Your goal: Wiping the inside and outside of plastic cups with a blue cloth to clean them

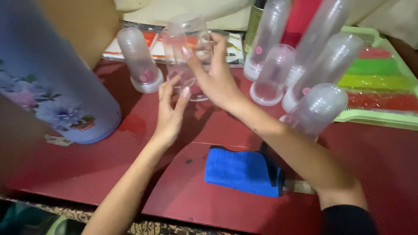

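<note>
Overall, the scene was a dark red table (374, 174) with its contents noted from largest to smallest. A tall pale blue flask (48, 74) with a flower print stood at the far left. A green tray (383, 119) holding red and green sheets lay at the right edge. Several clear domed covers (331, 65) stood mouth-down in a cluster beside the tray, and one more cover (138, 61) stood alone left of centre on a stack of lids. A folded blue cloth (244, 172) lay near the table's front edge. The item in hand was a clear jar (185, 56), upright at the middle rear of the table, its base seemingly on or just above the surface; which could not be told. The right hand (215, 80) was wrapped around the jar's right side, fingers curled on its wall. The left hand (170, 111) was open, fingertips touching the jar low on its left side. The jar appeared to be thin plastic: judged light, fairly stiff yet liable to flex under pressure, and smooth enough to slip. It looked unlikely to shatter, though it might crack or dent. The soundest hold was judged to be around the mid-wall with both palms opposed, or beneath the base.
</note>
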